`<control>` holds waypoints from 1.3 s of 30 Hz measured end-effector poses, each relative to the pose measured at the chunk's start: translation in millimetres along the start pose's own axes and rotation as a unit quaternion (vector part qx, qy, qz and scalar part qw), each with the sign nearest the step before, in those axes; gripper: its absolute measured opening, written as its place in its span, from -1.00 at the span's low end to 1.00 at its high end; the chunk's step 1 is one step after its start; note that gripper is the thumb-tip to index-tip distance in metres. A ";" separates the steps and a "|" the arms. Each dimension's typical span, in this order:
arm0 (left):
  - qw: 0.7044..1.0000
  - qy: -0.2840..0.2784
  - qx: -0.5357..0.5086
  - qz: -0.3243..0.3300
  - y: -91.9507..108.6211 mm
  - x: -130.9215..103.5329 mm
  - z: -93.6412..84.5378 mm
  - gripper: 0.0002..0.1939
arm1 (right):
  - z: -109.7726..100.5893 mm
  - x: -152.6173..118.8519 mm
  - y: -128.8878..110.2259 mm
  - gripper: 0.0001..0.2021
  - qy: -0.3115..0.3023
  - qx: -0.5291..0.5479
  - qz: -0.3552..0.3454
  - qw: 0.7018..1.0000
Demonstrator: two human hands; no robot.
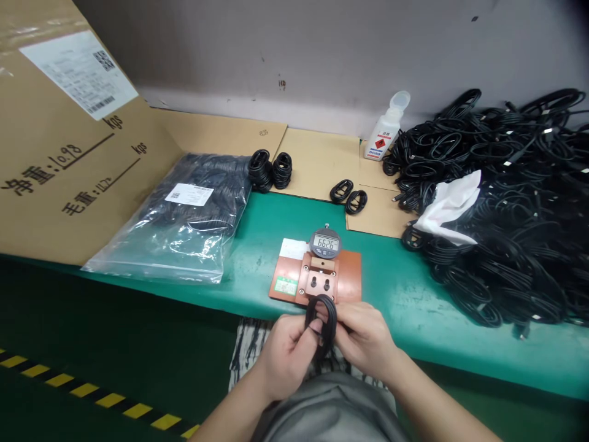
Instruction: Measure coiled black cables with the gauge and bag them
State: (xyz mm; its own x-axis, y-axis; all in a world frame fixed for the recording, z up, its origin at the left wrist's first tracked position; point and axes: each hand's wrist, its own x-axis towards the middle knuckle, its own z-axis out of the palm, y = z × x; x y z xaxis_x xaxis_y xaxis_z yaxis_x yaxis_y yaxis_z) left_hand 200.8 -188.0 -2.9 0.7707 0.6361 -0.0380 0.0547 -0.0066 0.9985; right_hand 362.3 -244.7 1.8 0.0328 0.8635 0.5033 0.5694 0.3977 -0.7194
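A coiled black cable (327,319) is held between my two hands at the front edge of the green table. My left hand (291,350) pinches the coil from its left side, thumb on top. On the other side, the fingers of my right hand (365,336) close on the same coil. Just beyond the hands lies a copper-coloured measuring fixture (350,276) with a round digital gauge (326,243) reading about 6.626. The cable's ends are mostly hidden by my fingers.
Left stand a large cardboard box (50,153) and a clear bag (202,230) of black cables. Cable coils (261,170) and two single coils (356,201) lie on cardboard. A white bottle (384,135), a tissue (448,209) and a large cable pile (501,245) are right.
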 end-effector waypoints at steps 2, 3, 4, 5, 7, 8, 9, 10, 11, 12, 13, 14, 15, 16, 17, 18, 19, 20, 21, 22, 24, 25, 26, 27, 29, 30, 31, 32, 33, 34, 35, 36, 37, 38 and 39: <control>1.000 -0.003 0.000 0.001 -0.3 -0.1 0.2 -0.55 | 0.2 -0.1 0.1 -0.83 0.002 0.004 -0.001 1.000; 1.000 -0.003 0.000 0.000 -0.5 -0.1 0.3 -0.55 | 0.4 -0.2 0.1 -0.83 0.002 0.005 -0.001 1.000; 1.000 -0.002 0.002 -0.002 -0.8 -0.1 0.3 -0.55 | 0.6 -0.2 0.2 -0.83 0.003 0.005 0.001 1.000; 1.000 0.000 0.004 -0.004 -1.1 0.1 0.3 -0.55 | 0.8 -0.1 0.3 -0.82 0.003 0.006 0.003 1.000; 1.000 0.003 0.006 -0.006 -1.7 0.6 0.3 -0.55 | 1.1 0.1 0.6 -0.82 0.004 0.008 0.005 1.000; 1.000 0.004 0.007 -0.005 -1.9 0.8 0.3 -0.54 | 1.2 0.3 0.6 -0.82 0.005 0.010 0.005 1.000; 1.000 0.004 0.006 -0.004 -1.9 1.0 0.3 -0.54 | 1.2 0.6 0.6 -0.83 0.006 0.011 0.003 1.000; 1.000 0.003 0.005 -0.003 -1.5 1.1 0.3 -0.54 | 1.1 0.9 0.5 -0.83 0.007 0.012 0.002 1.000; 1.000 0.001 0.004 -0.003 -0.8 0.9 0.3 -0.54 | 0.9 1.1 0.3 -0.84 0.008 0.012 0.000 1.000; 1.000 0.001 0.005 -0.004 0.4 0.3 0.2 -0.54 | 0.5 1.2 -0.1 -0.84 0.008 0.014 -0.002 1.000; 1.000 0.000 0.005 -0.008 1.9 -0.7 0.1 -0.54 | 0.1 1.1 -0.6 -0.84 0.007 0.016 -0.004 1.000; 1.000 -0.003 0.005 -0.013 3.6 -2.3 0.1 -0.53 | -0.6 0.8 -1.3 -0.84 0.005 0.021 -0.005 1.000; 1.000 -0.005 0.004 -0.017 5.2 -4.4 0.1 -0.53 | -1.4 0.1 -2.1 -0.83 0.003 0.028 -0.006 1.000; 1.000 -0.006 0.002 -0.021 6.2 -7.1 0.3 -0.52 | -2.3 -0.8 -2.9 -0.84 0.002 0.037 -0.006 0.999; 1.000 -0.005 -0.003 -0.025 6.3 -10.3 0.8 -0.51 | -3.2 -1.9 -3.6 -0.84 0.003 0.047 -0.004 0.999; 0.999 -0.003 -0.013 -0.032 5.4 -13.7 1.6 -0.50 | -4.3 -3.0 -4.3 -0.85 0.005 0.057 0.001 0.998; 0.999 0.000 -0.030 -0.044 3.3 -17.2 2.8 -0.49 | -5.3 -4.1 -4.8 -0.86 0.007 0.066 0.009 0.998; 0.997 -0.001 -0.057 -0.061 0.3 -20.5 4.5 -0.47 | -6.4 -4.9 -5.0 -0.87 0.005 0.076 0.017 0.997; 0.992 -0.007 -0.093 -0.083 -3.1 -23.4 6.4 -0.45 | -7.4 -5.4 -5.0 -0.87 -0.001 0.086 0.021 0.996; 0.984 -0.021 -0.139 -0.106 -6.5 -25.7 8.7 -0.42 | -8.4 -5.4 -4.7 -0.88 -0.011 0.097 0.021 0.995; 0.955 -0.068 -0.246 -0.149 -10.5 -27.4 13.4 -0.40 | -10.3 -3.9 -3.7 -0.87 -0.033 0.125 0.006 0.992; 0.936 -0.098 -0.293 -0.167 -10.5 -26.6 15.7 -0.40 | -11.3 -2.6 -3.2 -0.82 -0.045 0.140 -0.002 0.989; 0.917 -0.129 -0.331 -0.182 -9.2 -24.9 18.0 -0.41 | -12.3 -1.2 -2.9 -0.76 -0.058 0.153 -0.005 0.987; 0.898 -0.162 -0.359 -0.196 -6.7 -22.3 20.3 -0.43 | -13.5 0.1 -2.7 -0.70 -0.073 0.162 -0.004 0.984; 0.867 -0.213 -0.396 -0.214 -0.8 -16.1 25.1 -0.46 | -16.2 1.3 -2.9 -0.61 -0.099 0.174 0.005 0.980; 0.856 -0.230 -0.410 -0.217 1.4 -13.2 27.6 -0.47 | -17.6 0.7 -3.0 -0.60 -0.104 0.179 0.011 0.978; 0.847 -0.238 -0.424 -0.216 2.3 -10.8 29.9 -0.48 | -19.1 -0.9 -3.2 -0.60 -0.099 0.182 0.018 0.978; 0.839 -0.247 -0.435 -0.216 1.8 -9.1 32.2 -0.50 | -20.5 -3.2 -3.3 -0.60 -0.087 0.180 0.028 0.979; 0.831 -0.257 -0.444 -0.214 -0.1 -8.1 34.3 -0.54 | -21.8 -6.0 -3.4 -0.60 -0.072 0.174 0.040 0.981; 0.823 -0.264 -0.456 -0.211 -2.9 -7.6 36.2 -0.57 | -23.0 -8.8 -3.5 -0.60 -0.059 0.163 0.051 0.984; 0.815 -0.273 -0.468 -0.206 -6.0 -7.4 37.8 -0.60 | -24.0 -11.3 -3.6 -0.60 -0.053 0.153 0.058 0.985; 0.806 -0.279 -0.483 -0.198 -9.0 -7.2 39.2 -0.61 | -24.7 -13.2 -3.9 -0.60 -0.056 0.146 0.064 0.986; 0.797 -0.283 -0.500 -0.188 -11.3 -6.9 39.9 -0.60 | -25.2 -14.4 -4.3 -0.59 -0.065 0.145 0.069 0.985; 0.787 -0.289 -0.516 -0.177 -12.7 -6.5 40.0 -0.58 | -25.4 -14.7 -4.9 -0.58 -0.077 0.148 0.076 0.983; 0.778 -0.293 -0.530 -0.167 -13.1 -6.1 39.3 -0.56 | -25.4 -14.3 -5.8 -0.58 -0.090 0.151 0.087 0.981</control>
State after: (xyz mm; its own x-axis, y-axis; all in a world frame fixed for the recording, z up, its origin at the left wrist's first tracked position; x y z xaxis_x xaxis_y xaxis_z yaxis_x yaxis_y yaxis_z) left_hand 220.3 -222.1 -17.3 1.0000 0.0021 -0.0050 0.0000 0.9210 0.3896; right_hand 379.4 -267.3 10.9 -0.0522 0.9563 0.2876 0.2983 0.2898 -0.9094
